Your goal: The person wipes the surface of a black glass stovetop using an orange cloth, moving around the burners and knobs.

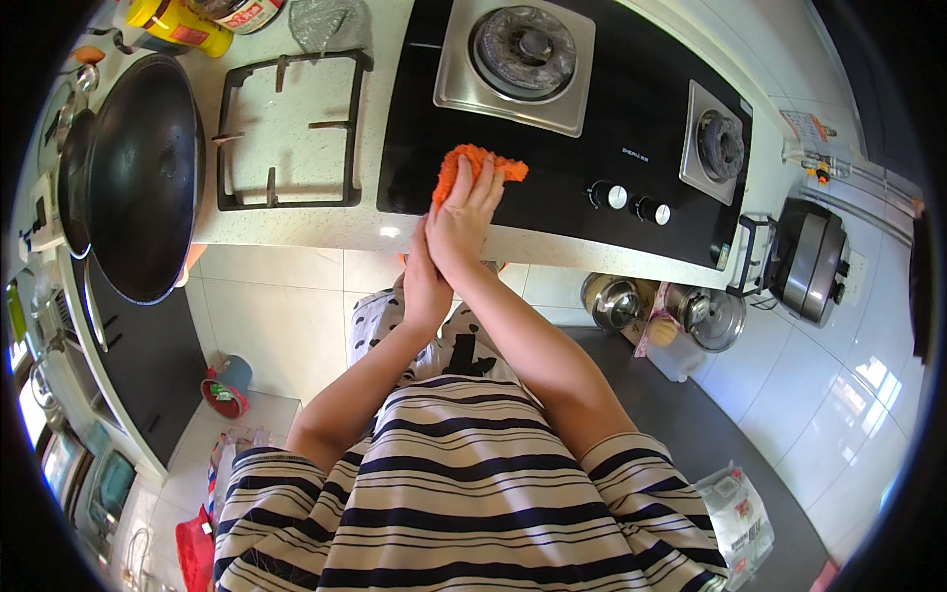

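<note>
My right hand [462, 214] presses an orange cloth [484, 164] onto the black glass top of a gas hob [518, 170], near its front left part. The fingers lie spread over the cloth. Beside it and touching its wrist is my left hand [425, 277], at the worktop's front edge; its fingers are partly hidden behind the right hand, and I see nothing held in it. Beyond the cloth sits a burner [525, 46] in a square steel tray. Two control knobs [616, 196] are right of the cloth, and a second burner [720, 146] lies farther right.
A black pan support [351, 159] rests on the pale worktop [296, 228] left of the hob. Farther left are a wok [144, 177] and a yellow container [181, 28]. Another pan support [749, 259] and a dark appliance [806, 259] stand at the right. Pots [614, 300] sit below the worktop.
</note>
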A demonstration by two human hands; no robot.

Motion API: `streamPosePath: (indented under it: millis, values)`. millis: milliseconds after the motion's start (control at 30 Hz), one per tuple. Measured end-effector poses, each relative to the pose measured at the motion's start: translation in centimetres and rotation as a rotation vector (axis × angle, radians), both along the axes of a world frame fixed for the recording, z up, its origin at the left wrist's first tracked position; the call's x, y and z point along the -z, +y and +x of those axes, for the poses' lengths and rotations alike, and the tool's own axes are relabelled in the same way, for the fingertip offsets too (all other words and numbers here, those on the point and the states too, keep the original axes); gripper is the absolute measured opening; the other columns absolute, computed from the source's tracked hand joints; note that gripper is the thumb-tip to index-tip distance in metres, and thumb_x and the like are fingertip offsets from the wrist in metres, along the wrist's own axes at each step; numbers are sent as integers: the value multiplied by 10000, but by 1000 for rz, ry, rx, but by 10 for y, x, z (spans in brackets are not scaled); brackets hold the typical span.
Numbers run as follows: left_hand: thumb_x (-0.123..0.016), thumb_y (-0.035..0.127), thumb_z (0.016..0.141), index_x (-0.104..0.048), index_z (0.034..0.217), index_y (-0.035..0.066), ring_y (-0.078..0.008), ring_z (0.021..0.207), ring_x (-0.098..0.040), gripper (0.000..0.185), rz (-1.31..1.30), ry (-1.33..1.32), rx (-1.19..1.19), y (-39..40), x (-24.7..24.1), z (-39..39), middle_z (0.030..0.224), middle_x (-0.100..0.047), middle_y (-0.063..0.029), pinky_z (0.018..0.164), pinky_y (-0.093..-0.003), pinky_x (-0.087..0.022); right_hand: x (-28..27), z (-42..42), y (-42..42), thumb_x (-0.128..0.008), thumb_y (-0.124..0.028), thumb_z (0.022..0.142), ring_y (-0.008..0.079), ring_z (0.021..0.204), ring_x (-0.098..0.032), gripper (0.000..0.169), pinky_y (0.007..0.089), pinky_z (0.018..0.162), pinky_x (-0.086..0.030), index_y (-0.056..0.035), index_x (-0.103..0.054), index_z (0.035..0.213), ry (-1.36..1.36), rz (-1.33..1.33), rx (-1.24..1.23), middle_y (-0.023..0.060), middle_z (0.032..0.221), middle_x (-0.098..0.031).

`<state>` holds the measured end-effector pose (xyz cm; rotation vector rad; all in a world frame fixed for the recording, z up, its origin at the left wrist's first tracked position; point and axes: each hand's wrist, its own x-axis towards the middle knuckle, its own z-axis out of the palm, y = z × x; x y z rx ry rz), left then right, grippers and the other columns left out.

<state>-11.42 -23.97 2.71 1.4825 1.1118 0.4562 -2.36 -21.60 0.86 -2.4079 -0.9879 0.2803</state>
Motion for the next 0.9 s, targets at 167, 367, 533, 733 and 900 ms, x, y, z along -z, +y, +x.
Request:
streamPosePath:
  millis: [167,367,533,733,900]
  values:
    - [-603,-66,890,-419,1379,25,-186,1070,-610,530,-654,-349,-402,37,-19,-5,1247,-593,-109,895,-303,-512,-2,-21,44,-590,-2,791,526,1391,-215,653,612,1145,-199,-9,-355,1400,58,137,-40,302,1514,-237]
    - [-540,-5,944,-558,1243,21,-124,881,-634,300,-630,-453,-522,71,-7,-32,1046,-662,-54,789,-271,-519,1,-37,94,-563,62,774,476,1334,-314,492,510,1125,-289,-12,-465,1250,269,476,-165,245,1414,-380]
    - [-480,8,990,-600,1175,-14,-102,800,-578,222,-315,-312,-392,67,-21,-33,980,-640,-39,755,-245,-476,-16,-2,70,-489,72,823,305,1155,-533,374,371,1047,-375,-19,-523,1185,1007,719,181,160,1199,-565]
    - [-558,-72,848,-643,1186,66,-301,1019,-584,375,534,22,49,54,-8,-31,1186,-566,-134,856,-372,-512,-27,35,-23,-640,0,819,357,1318,-427,436,404,1106,-328,-33,-518,1235,578,420,1,197,1389,-450]
    - [-629,38,804,-572,1324,116,-373,1271,-443,529,716,271,261,45,-1,-21,1350,-474,-160,1087,-504,-368,-33,22,-21,-685,-117,851,449,1344,-339,649,479,1131,-291,26,-387,1409,220,224,-160,277,1432,-346]
